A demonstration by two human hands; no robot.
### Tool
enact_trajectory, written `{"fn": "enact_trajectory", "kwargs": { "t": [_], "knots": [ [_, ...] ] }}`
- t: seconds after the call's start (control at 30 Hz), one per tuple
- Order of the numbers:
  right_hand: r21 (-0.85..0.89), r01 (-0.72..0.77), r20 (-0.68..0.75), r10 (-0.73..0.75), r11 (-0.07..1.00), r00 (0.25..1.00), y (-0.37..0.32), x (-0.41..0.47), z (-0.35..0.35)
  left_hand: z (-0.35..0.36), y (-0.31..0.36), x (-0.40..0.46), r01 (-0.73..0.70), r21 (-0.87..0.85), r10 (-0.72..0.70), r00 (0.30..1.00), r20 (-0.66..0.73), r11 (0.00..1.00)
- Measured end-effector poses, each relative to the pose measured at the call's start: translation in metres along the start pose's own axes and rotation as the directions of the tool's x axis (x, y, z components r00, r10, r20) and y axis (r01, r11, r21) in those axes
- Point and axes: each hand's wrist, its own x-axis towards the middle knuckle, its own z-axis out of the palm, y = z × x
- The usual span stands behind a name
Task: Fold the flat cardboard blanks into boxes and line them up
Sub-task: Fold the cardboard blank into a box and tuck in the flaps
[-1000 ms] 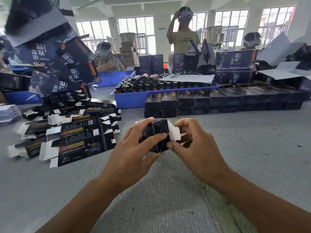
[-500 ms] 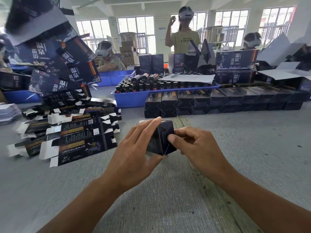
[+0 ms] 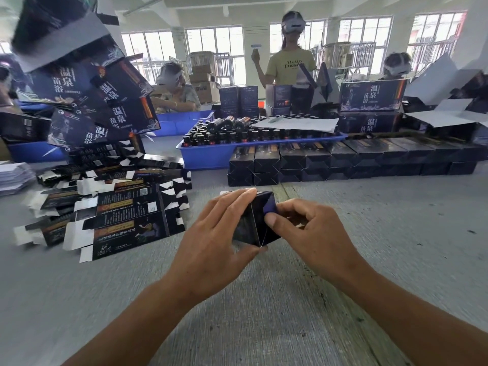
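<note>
Hands meet at the middle of my view, both on one small dark box held just above the grey table. My left hand wraps it from the left: the fingers lie pressed together along the top edge and the thumb hooks under the lower corner. My right hand works the near end, the thumb pressing flat on the closing flap while the other fingers curl in behind the box; I cannot tell exactly what they touch back there. The end facing me shows its flaps folded in, with a thin pale seam running down the middle.

Left of my hands, a loose heap of flat blanks lies spread on the table, dark printed faces up, white tabs sticking out at the edges. Straight ahead, finished boxes stand in a double-stacked row that runs off to the right, ends toward me. Just behind that row sits a blue tray full of dark bottles, partly covered by a white sheet. Larger printed cartons lean in a pile at the far left. Across the table I see three people wearing headsets, one standing in a yellow shirt.
</note>
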Motion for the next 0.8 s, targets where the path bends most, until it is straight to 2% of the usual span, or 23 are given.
{"fn": "enact_trajectory", "kwargs": {
  "t": [0.1, 0.23, 0.3, 0.37, 0.43, 0.5, 0.57, 0.6, 0.63, 0.7, 0.77, 0.8],
  "knots": [
    [-0.012, 0.017, 0.029, -0.016, 1.000, 0.999, 0.001, -0.002, 0.002, 0.000, 0.001, 0.002, -0.009, 0.007, 0.009, 1.000, -0.010, 1.000],
    [-0.057, 0.030, 0.081, -0.025, 0.998, 0.996, 0.000, -0.005, 0.005, 0.004, 0.004, 0.002, -0.113, 0.030, 0.113, 0.994, -0.002, 0.993],
    [-0.034, 0.050, 0.045, -0.049, 0.998, 0.998, 0.002, -0.004, 0.006, 0.009, 0.002, 0.001, -0.171, 0.036, 0.171, 0.985, -0.006, 0.985],
    [0.072, 0.009, -0.025, -0.008, 0.997, 1.000, 0.004, -0.002, 0.005, 0.011, 0.000, 0.000, -0.181, 0.050, 0.183, 0.983, -0.025, 0.982],
    [0.208, -0.082, -0.089, 0.103, 0.975, 0.991, 0.007, 0.002, 0.001, 0.012, -0.002, 0.000, -0.127, 0.059, 0.131, 0.989, -0.064, 0.990],
    [0.273, -0.137, -0.135, 0.178, 0.952, 0.975, 0.009, 0.007, -0.003, 0.012, -0.004, -0.001, -0.041, 0.059, 0.047, 0.992, -0.118, 0.997],
    [0.314, -0.173, -0.142, 0.226, 0.934, 0.964, 0.009, 0.010, -0.004, 0.011, -0.006, 0.000, 0.092, 0.003, -0.090, 0.981, -0.173, 0.996],
    [0.332, -0.190, -0.127, 0.243, 0.924, 0.961, 0.009, 0.010, -0.004, 0.010, -0.007, 0.001, 0.187, -0.084, -0.200, 0.962, -0.185, 0.979],
    [0.340, -0.206, -0.098, 0.252, 0.918, 0.963, 0.009, 0.010, -0.003, 0.008, -0.007, 0.003, 0.287, -0.214, -0.324, 0.933, -0.160, 0.934],
    [0.340, -0.225, -0.008, 0.242, 0.913, 0.970, 0.009, 0.008, -0.001, 0.003, -0.008, 0.007, 0.440, -0.525, -0.523, 0.852, -0.011, 0.728],
    [0.327, -0.238, 0.094, 0.220, 0.915, 0.971, 0.009, 0.005, 0.001, 0.002, -0.012, 0.009, 0.465, -0.725, -0.583, 0.805, 0.107, 0.508],
    [0.306, -0.241, 0.132, 0.210, 0.921, 0.969, 0.008, 0.004, 0.001, 0.002, -0.013, 0.010, 0.450, -0.773, -0.589, 0.799, 0.125, 0.447]
  ]
}}
